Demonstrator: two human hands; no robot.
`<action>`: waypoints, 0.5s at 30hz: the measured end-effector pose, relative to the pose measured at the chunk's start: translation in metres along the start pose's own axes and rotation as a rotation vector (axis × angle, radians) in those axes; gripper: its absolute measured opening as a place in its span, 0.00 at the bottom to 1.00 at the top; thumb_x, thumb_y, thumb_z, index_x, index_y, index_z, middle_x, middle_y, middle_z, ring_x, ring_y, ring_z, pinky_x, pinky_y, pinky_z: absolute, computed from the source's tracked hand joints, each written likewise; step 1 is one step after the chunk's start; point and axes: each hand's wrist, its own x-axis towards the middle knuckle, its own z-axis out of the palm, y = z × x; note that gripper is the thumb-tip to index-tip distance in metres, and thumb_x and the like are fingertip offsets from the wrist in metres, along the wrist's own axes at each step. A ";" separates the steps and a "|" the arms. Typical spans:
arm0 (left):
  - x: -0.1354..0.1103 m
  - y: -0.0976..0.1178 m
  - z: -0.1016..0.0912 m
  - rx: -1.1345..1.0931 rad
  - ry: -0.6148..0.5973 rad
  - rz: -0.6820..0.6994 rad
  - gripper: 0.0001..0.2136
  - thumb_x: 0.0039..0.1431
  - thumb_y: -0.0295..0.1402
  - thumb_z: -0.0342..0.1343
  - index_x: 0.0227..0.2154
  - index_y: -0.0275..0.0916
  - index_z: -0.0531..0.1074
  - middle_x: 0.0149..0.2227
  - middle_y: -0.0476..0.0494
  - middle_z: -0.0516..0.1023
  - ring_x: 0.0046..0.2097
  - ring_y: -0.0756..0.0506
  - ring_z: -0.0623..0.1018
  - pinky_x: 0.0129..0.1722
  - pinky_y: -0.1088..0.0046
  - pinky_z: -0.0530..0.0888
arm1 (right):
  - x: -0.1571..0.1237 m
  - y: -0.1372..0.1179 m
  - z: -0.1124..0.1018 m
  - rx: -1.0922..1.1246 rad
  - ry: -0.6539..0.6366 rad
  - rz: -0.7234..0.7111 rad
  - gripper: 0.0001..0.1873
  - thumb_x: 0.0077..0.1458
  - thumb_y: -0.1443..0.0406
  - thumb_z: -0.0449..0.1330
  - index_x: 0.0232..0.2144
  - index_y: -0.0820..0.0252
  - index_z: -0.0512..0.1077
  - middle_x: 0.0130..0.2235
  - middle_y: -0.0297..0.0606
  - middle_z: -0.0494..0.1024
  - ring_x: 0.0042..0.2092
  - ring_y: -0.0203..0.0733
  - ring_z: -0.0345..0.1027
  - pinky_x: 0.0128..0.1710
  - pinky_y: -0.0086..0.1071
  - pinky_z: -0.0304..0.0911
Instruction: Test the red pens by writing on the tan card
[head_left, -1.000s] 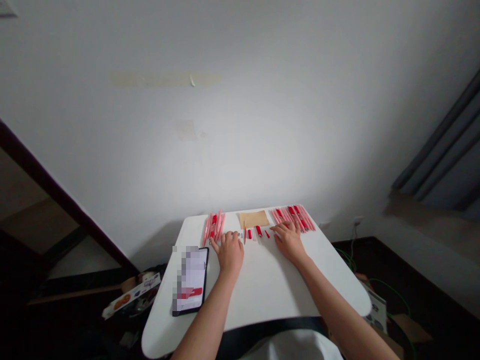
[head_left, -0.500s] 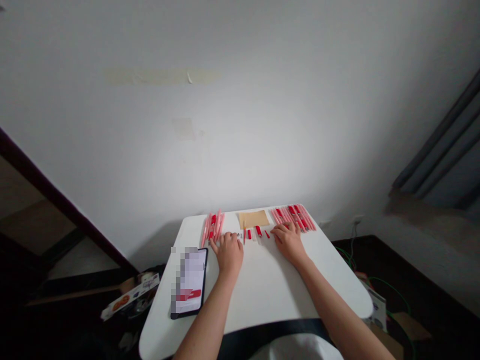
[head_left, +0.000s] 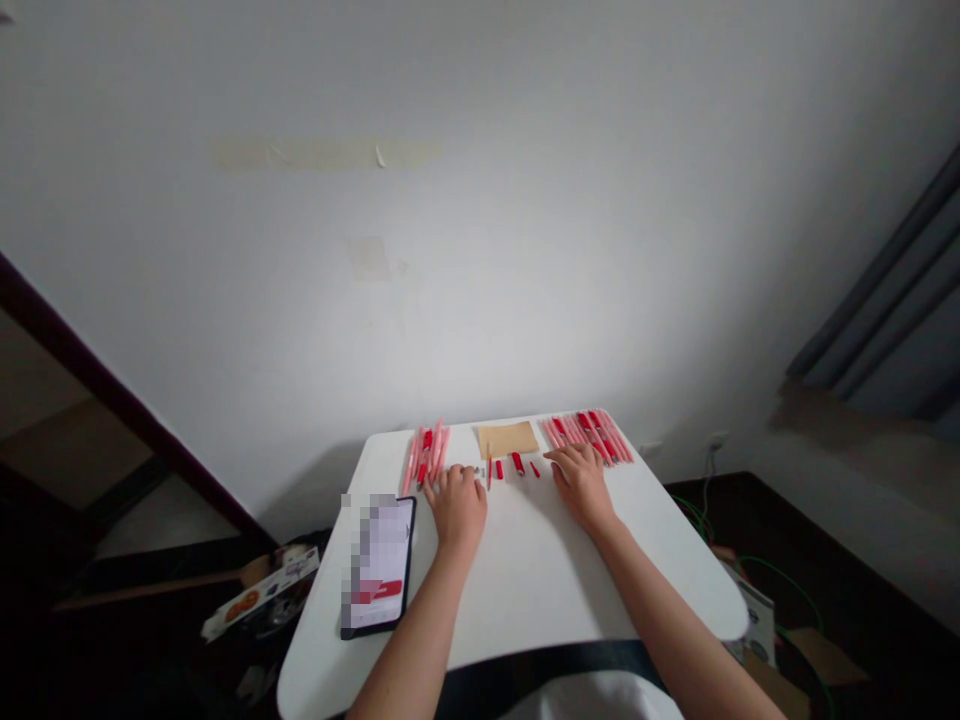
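Observation:
My left hand [head_left: 459, 507] lies palm down on the white table [head_left: 517, 600], fingers spread and nothing visible in its grasp. Just beyond its fingertips is a group of pink and red pens [head_left: 426, 455]. My right hand [head_left: 583, 490] also rests on the table, fingers apart, close to a larger row of pink and red pens [head_left: 592, 435]. Between the hands lie small pen parts: a thin stick like a refill [head_left: 490, 468], a short red piece [head_left: 499, 470], a red barrel-like piece [head_left: 517, 464] and a tiny red piece [head_left: 535, 469].
A tan paper rectangle [head_left: 508, 439] lies at the back middle of the table. A phone [head_left: 379, 565], partly pixelated, is left of my left forearm. The wall [head_left: 480, 300] rises behind the table, and boxes and green cables stand on the floor at right.
My right hand has shifted very slightly, its fingers a little differently set. A faint pale piece among the parts no longer shows. My left hand stays almost the same.

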 end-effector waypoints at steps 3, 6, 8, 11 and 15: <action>0.000 -0.001 0.001 -0.007 -0.001 -0.002 0.12 0.59 0.31 0.47 0.40 0.41 0.74 0.43 0.40 0.75 0.50 0.39 0.69 0.57 0.50 0.57 | -0.001 -0.003 0.001 0.018 0.013 -0.005 0.14 0.60 0.67 0.52 0.41 0.54 0.76 0.42 0.40 0.78 0.48 0.47 0.60 0.53 0.44 0.50; 0.000 -0.001 0.003 -0.010 0.006 -0.001 0.12 0.59 0.31 0.47 0.40 0.41 0.75 0.43 0.40 0.74 0.50 0.39 0.69 0.58 0.50 0.57 | -0.002 -0.008 0.003 -0.004 -0.038 -0.026 0.12 0.59 0.66 0.54 0.41 0.53 0.76 0.41 0.39 0.78 0.48 0.46 0.60 0.54 0.44 0.48; 0.000 -0.001 0.003 -0.009 0.011 -0.002 0.12 0.59 0.31 0.47 0.40 0.41 0.75 0.42 0.40 0.74 0.50 0.39 0.69 0.58 0.50 0.56 | -0.001 -0.010 0.004 -0.028 -0.078 -0.046 0.11 0.59 0.65 0.55 0.41 0.51 0.77 0.41 0.39 0.78 0.49 0.47 0.60 0.56 0.46 0.46; 0.000 -0.001 0.004 -0.011 0.016 -0.001 0.12 0.59 0.31 0.47 0.40 0.41 0.74 0.42 0.41 0.75 0.49 0.39 0.69 0.57 0.50 0.57 | -0.001 -0.014 0.004 -0.055 -0.116 -0.055 0.11 0.59 0.64 0.56 0.40 0.50 0.77 0.40 0.38 0.79 0.49 0.47 0.61 0.57 0.48 0.42; 0.000 -0.001 0.005 -0.015 0.021 0.002 0.12 0.59 0.31 0.47 0.39 0.41 0.74 0.42 0.41 0.75 0.49 0.39 0.69 0.57 0.50 0.57 | 0.000 -0.015 0.003 -0.078 -0.134 -0.038 0.10 0.60 0.63 0.56 0.38 0.51 0.77 0.39 0.38 0.79 0.49 0.47 0.61 0.59 0.50 0.40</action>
